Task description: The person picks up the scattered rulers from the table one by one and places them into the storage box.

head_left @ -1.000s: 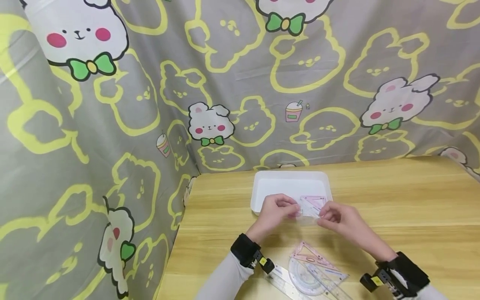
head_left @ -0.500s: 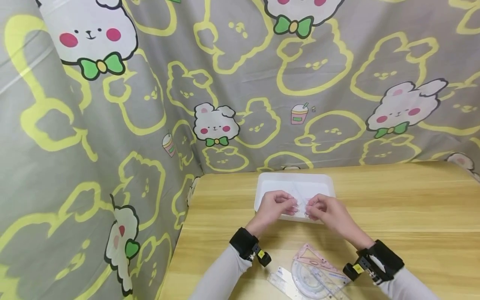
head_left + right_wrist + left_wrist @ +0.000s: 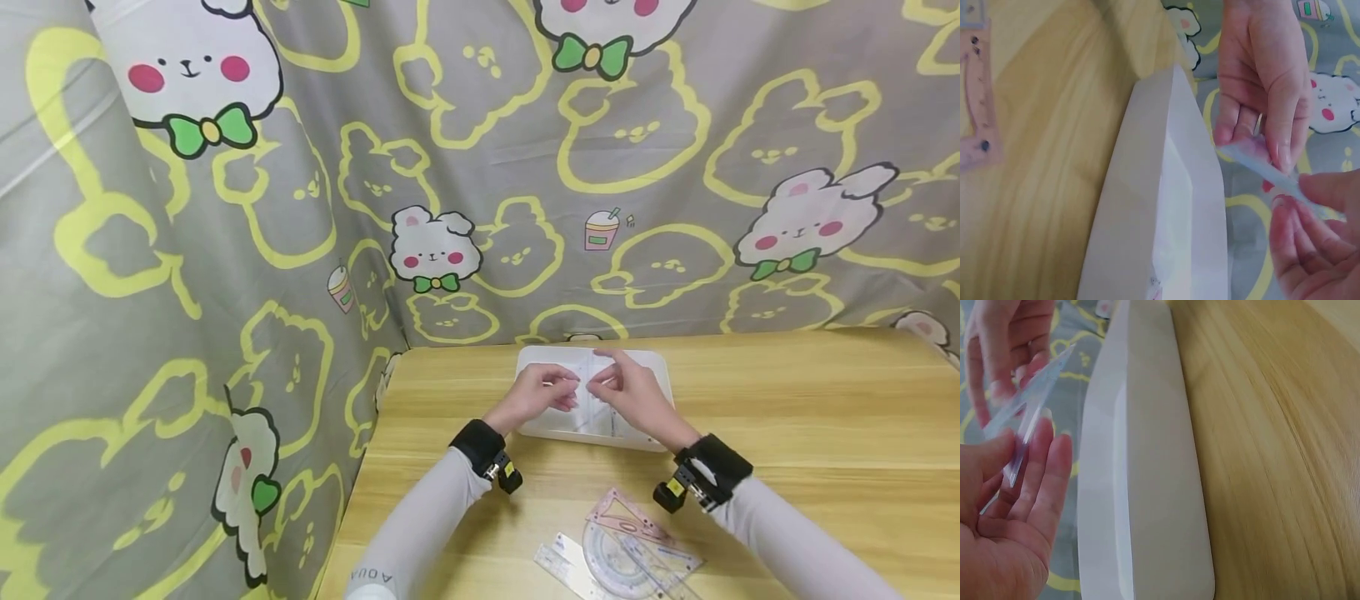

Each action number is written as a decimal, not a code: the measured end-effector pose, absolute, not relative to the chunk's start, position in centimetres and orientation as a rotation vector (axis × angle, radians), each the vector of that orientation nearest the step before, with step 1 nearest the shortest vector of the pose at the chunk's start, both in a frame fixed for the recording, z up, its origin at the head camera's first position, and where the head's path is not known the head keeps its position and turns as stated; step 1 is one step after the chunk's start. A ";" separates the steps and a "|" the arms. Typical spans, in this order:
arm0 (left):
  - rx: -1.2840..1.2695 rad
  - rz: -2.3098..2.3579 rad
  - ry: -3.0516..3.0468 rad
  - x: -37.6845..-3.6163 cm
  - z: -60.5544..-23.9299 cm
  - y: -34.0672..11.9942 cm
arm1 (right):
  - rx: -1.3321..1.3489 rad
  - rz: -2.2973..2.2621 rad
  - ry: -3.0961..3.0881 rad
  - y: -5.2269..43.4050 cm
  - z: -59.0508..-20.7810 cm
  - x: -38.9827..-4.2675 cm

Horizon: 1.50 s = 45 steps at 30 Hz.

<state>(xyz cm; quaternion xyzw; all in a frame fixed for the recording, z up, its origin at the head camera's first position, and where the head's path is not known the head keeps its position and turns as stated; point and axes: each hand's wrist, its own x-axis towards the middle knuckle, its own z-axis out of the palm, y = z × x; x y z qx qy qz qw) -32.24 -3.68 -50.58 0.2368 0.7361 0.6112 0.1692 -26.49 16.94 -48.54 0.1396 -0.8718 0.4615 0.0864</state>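
Note:
Both hands hover over a white tray point(image 3: 651, 440) at the back of the wooden table point(image 3: 810, 417). Between them they hold a clear plastic set square point(image 3: 594, 410) tilted on edge above the tray. My left hand point(image 3: 561, 395) pinches one end of it between thumb and fingers, and my right hand point(image 3: 602, 385) pinches the other end. In the left wrist view the set square point(image 3: 1030, 405) runs from my left hand point(image 3: 1019, 465) up to the right fingers point(image 3: 1005, 369). The right wrist view shows the left fingers point(image 3: 1285, 147) on the set square point(image 3: 1259, 161), above the tray point(image 3: 1147, 237).
Near the front edge lie a pink triangle ruler point(image 3: 627, 517), a clear protractor point(image 3: 611, 557) and a straight ruler point(image 3: 557, 557). A grey curtain with rabbit prints point(image 3: 450, 167) hangs behind and to the left. The table's left edge point(image 3: 352, 500) is close to my left arm.
Both hands have moved away from me, from the tray's near edge to over its middle, taking the clear set square along. The rulers at the front have not moved.

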 end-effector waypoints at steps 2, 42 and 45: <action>0.693 1.688 2.104 -32.5 -50.5 -3.8 | 0.424 1.378 -2.583 16.9 -48.7 -27.2; 0.676 0.986 2.766 -34.9 -54.3 -3.4 | 0.853 0.831 -2.860 19.2 -54.0 -31.9; 0.703 0.966 2.789 -34.8 -54.6 -3.1 | 0.860 0.825 -2.867 19.6 -54.1 -31.9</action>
